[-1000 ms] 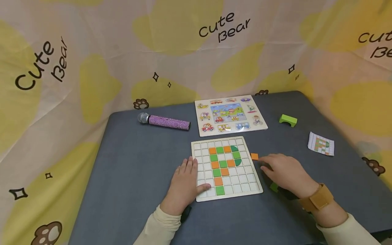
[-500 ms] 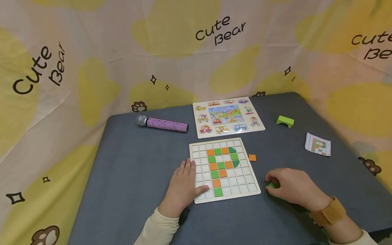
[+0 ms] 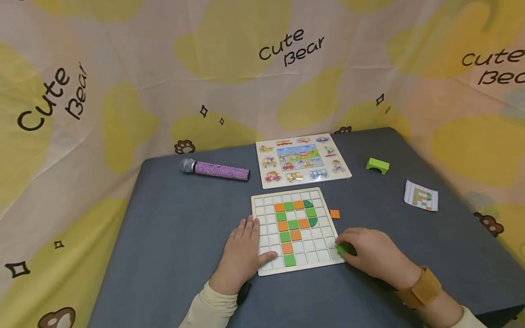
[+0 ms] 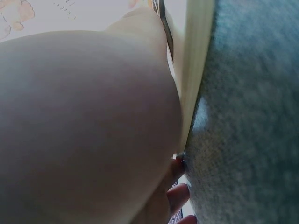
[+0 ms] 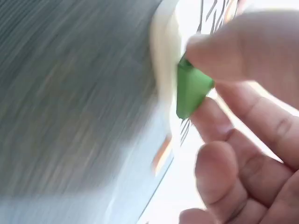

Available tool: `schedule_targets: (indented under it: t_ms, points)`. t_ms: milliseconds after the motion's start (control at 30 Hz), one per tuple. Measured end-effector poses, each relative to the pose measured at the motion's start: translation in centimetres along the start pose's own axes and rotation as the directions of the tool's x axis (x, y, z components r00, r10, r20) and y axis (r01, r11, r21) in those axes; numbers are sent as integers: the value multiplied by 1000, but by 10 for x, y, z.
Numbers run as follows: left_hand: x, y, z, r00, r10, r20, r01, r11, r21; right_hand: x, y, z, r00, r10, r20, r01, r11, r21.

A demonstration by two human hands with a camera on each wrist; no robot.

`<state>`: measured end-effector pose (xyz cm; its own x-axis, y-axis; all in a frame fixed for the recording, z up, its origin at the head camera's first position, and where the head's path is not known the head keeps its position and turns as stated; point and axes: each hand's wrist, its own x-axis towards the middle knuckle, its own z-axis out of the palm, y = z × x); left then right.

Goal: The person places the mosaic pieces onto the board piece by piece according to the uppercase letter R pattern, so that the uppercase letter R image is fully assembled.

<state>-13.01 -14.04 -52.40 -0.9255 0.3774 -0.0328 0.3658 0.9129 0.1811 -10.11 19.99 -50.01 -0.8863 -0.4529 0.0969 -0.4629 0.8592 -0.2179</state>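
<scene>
My right hand point(image 3: 375, 250) pinches a small green tile point(image 5: 195, 91) between thumb and fingertips, at the right edge of a square white grid board point(image 3: 324, 243). My left hand point(image 3: 239, 257) lies with straight fingers along the board's left edge, its thumb over the lower left squares. Orange, green and dark green tiles form a letter P with an extra orange tile point(image 3: 295, 235) inside the grid; two dark green tiles point(image 3: 313, 222) have rounded corners. A loose orange tile point(image 3: 335, 214) lies on the table just off the board's right side.
Behind the board lies a picture puzzle point(image 3: 303, 177) with vehicles. A purple glitter microphone point(image 3: 221, 171) lies to its left. On the right are a green arch block point(image 3: 378, 166) and a small paper card point(image 3: 421, 196) with a tile pattern. A printed curtain point(image 3: 229, 54) hangs behind the table.
My right hand has moved away from the loose orange tile, picked up a green tile from the table and brought it left to the board's edge. The left hand keeps its place.
</scene>
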Motion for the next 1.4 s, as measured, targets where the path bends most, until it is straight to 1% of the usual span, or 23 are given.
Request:
schedule_targets:
  t_ms: [100,200,267,333,433,500,600,733,767,833,900,933,967,1033,1067,1167,1333,1400]
  points:
    - [2,2,0,1000,7,-3,-7,1000,-12,13,-13,4,996,-93,3,92,995,28]
    - [3,4,1,1000,9,2,-9,1000,-18,26,-21,9,984,-180,-8,180,982,55]
    - [4,6,0,1000,6,7,-6,1000,-20,35,-24,11,974,-226,-12,226,971,81]
    - [4,8,-1,1000,8,4,-8,1000,-27,41,-26,11,967,-255,-15,255,962,100]
    - [4,10,-4,1000,13,-3,-13,1000,-28,46,-27,9,966,-257,-3,256,959,124]
    - [4,11,-5,1000,15,-4,-15,1000,-21,46,-28,8,968,-249,1,247,962,119]
    - [4,11,-4,1000,15,-6,-15,1000,-6,45,-29,7,972,-235,-6,235,968,83]
    - [4,9,-3,1000,3,2,-3,1000,-4,45,-28,8,971,-239,-24,240,970,42]
    - [3,9,-3,1000,0,6,0,1000,-5,45,-26,8,972,-231,-33,232,972,38]
    - [3,9,-3,1000,-5,10,5,1000,-4,46,-21,7,981,-184,-66,185,983,19]
    - [3,8,-2,1000,-2,11,2,1000,-2,45,-11,6,990,-91,-111,91,996,-5]
    - [3,7,-2,1000,1,11,-1,1000,-1,44,-6,5,991,-38,-132,35,999,-19]
    - [3,7,-1,1000,4,12,-4,1000,-1,43,-1,4,990,16,-140,-21,999,-36]
    - [3,6,0,1000,6,16,-6,1000,-3,40,9,4,987,85,-133,-92,994,-52]
    - [2,5,1,1000,6,19,-6,1000,-3,39,12,5,988,101,-117,-108,992,-57]
    - [1,4,1,1000,0,22,0,1000,-5,34,18,9,990,111,-85,-116,992,-57]
    - [0,2,-1,1000,-4,8,4,1000,4,28,17,10,985,110,-132,-115,993,-28]
    - [-1,0,-2,1000,-9,5,9,1000,0,26,14,8,984,97,-147,-102,994,-25]
